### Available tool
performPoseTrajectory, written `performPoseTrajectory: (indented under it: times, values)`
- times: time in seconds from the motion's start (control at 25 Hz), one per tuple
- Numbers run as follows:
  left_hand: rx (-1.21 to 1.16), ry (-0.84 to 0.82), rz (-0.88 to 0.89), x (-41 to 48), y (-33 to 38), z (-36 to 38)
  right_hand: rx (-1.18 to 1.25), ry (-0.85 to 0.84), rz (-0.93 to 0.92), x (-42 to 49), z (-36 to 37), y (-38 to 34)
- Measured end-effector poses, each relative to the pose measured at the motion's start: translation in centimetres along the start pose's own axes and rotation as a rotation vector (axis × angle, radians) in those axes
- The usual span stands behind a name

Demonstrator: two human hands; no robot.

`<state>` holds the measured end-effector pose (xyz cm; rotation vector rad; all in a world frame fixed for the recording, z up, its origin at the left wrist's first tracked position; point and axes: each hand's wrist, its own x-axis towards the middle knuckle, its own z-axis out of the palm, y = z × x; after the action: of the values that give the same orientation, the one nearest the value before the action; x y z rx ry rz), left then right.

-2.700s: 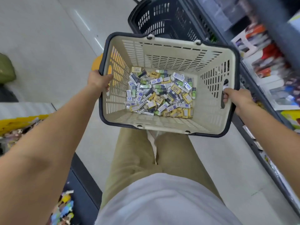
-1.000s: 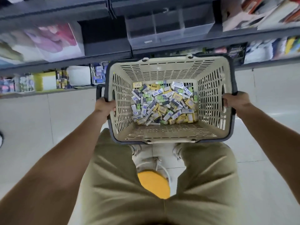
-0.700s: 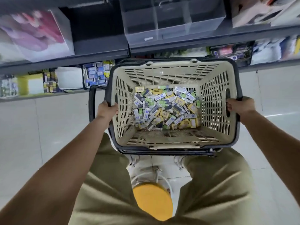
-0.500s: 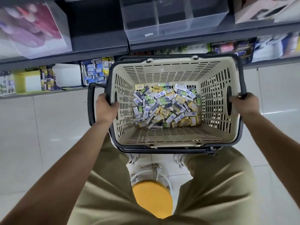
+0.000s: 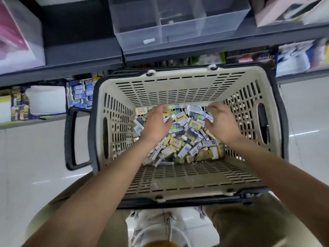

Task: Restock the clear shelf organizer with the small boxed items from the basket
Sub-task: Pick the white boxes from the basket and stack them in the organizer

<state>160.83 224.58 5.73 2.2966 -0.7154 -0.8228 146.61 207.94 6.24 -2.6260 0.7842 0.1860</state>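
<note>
Change: both hands let go of basket [image 5: 178,194] side grips, now down inside. L hand [image 5: 156,124] lies on small boxes [image 5: 186,139], fingers loose, a bit spread, holding nothing I can see. R hand [image 5: 220,122] at far edge of pile, fingers bent down; can't tell if box in them. Boxes heaped on basket floor, mid to far side. On shelf [image 5: 195,49], just past basket's far rim: clear organizer [image 5: 178,25], looks empty. Means carrying prob. done, picking starts. No box moved yet.

We log a beige slotted basket [image 5: 178,82], upright; small yellow, white and green boxes [image 5: 187,139] heaped inside; a clear divided organizer [image 5: 178,31] on the shelf beyond.
</note>
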Motion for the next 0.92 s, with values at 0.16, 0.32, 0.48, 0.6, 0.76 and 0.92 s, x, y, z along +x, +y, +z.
performPoseTrajectory:
  times: [0.16, 0.32, 0.48, 0.6, 0.76, 0.92]
  values:
    - [0.12, -0.16, 0.036, 6.3, -2.2, 3.8, -0.076, -0.183, 0.067, 5.8, 5.3, 1.6]
    - [0.234, -0.229, 0.109, 9.6, -4.6, 5.7, -0.119, -0.232, 0.095, 8.7, 8.1, 3.3]
    - [0.208, -0.31, 0.118, 10.1, -4.3, 5.4, -0.125, -0.293, 0.048, 9.0, 7.7, 3.8]
    - [0.219, -0.328, 0.141, 8.7, -2.8, 4.6, -0.096, -0.216, 0.072, 7.9, 5.3, 3.1]
    - [-0.171, -0.388, 0.016, 5.9, -0.7, 2.2, 0.255, -0.19, 0.041, 5.3, 3.0, 0.1]
    - [-0.493, -0.291, -0.078, 3.6, -0.3, 1.1, 0.428, -0.176, -0.033, 2.9, 3.0, -2.7]
